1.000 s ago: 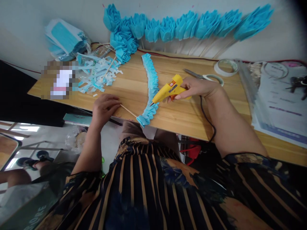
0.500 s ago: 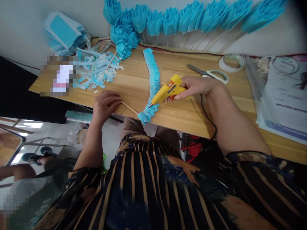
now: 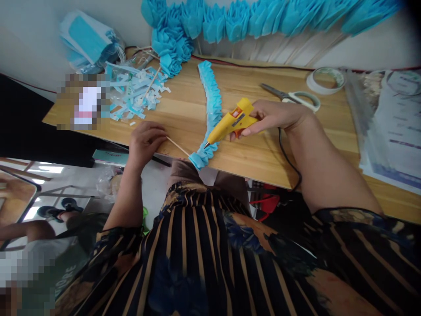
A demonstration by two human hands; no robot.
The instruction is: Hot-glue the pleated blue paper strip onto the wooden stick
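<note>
My left hand [image 3: 148, 142] is closed on one end of a thin wooden stick [image 3: 177, 145] near the front edge of the table. The stick's other end meets the rolled near end of a pleated light-blue strip [image 3: 213, 103]. That strip runs back across the wood in a gentle curve. My right hand [image 3: 266, 117] grips a yellow hot glue gun [image 3: 230, 120] by its handle, with a finger by the orange trigger. Its metal nozzle is at the strip, just behind the rolled end; whether it touches cannot be made out.
Scissors [image 3: 289, 96] and a tape roll [image 3: 325, 80] lie beyond my right hand. Blue scraps [image 3: 141, 90] are heaped at the left, near a stack of blue-white pieces [image 3: 88, 41]. Blue flowers [image 3: 237, 19] line the wall. A cord [image 3: 285, 153] hangs over the front edge. Another person [image 3: 33, 245] is at lower left.
The view has shifted slightly. Both hands keep their holds, and the glue gun's nozzle stays near the same part of the strip.
</note>
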